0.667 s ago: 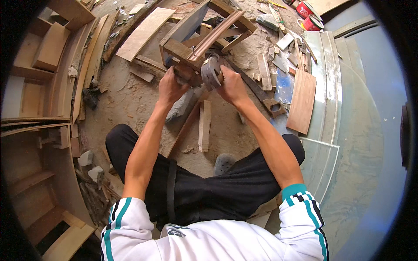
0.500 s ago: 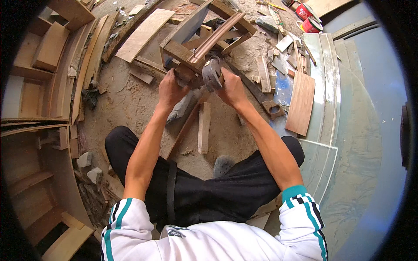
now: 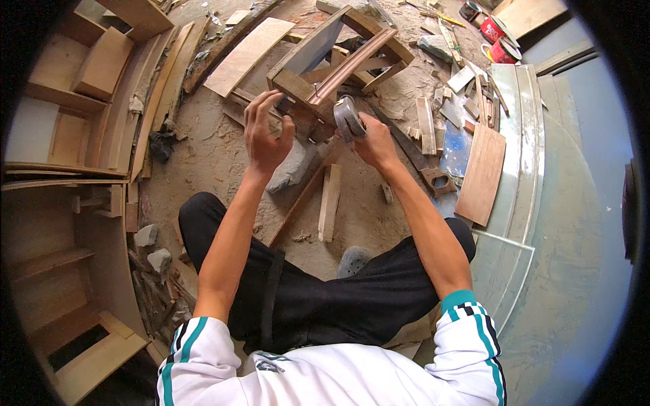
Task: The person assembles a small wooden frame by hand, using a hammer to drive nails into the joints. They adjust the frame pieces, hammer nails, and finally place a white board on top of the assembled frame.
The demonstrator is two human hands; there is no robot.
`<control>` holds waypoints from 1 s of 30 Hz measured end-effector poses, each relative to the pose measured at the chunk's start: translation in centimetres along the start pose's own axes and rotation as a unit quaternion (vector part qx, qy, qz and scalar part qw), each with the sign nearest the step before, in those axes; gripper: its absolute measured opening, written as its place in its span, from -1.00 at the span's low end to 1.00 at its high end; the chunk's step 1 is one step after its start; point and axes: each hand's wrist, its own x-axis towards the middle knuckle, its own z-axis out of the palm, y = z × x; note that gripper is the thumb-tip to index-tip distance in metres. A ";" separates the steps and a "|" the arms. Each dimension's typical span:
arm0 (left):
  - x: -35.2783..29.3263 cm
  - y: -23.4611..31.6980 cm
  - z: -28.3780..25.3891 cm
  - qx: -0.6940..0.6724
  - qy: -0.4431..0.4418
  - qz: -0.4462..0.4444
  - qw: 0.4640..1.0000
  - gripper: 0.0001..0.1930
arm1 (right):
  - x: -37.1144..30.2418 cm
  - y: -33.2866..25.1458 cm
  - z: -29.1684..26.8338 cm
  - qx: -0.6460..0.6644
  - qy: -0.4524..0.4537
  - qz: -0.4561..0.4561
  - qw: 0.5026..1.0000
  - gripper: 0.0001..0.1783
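Note:
A wooden frame with a moulded brown strip across it lies tilted in front of me. A nail stands up near the strip's near end. My right hand is closed around a grey tool with a curved head, held beside the frame's near end; its exact kind is unclear. My left hand is raised with fingers apart, holding nothing, just left of the frame's near corner. Below the frame sit a reddish-brown block, partly hidden, and a grey stone.
Wooden cabinets line the left side. A handsaw lies to the right, near a brown board and glass sheets. Scrap wood litters the ground. Red cans stand at the far right.
My left hand has let go near the frame's corner and opened, fingers spread. The right hand still holds the grey tool. The whole view has shifted slightly.

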 end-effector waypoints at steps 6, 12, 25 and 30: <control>3.4 0.9 4.1 -0.050 -0.014 0.044 0.998 -0.71 | 0.4 2.0 0.9 0.054 -0.006 0.001 0.999 -0.75; 2.0 -0.1 6.5 -0.057 0.014 -0.035 0.998 -0.85 | 0.1 -0.2 -1.2 0.129 -0.062 0.044 0.989 -0.82; 2.3 0.2 6.1 -0.082 -0.005 -0.044 0.996 -0.87 | 1.7 0.2 -4.1 0.204 0.011 0.037 0.978 -0.69; 2.2 -0.3 5.8 -0.088 -0.021 -0.027 0.996 -0.86 | 3.4 -6.2 -6.3 0.135 -0.036 0.144 0.980 -0.57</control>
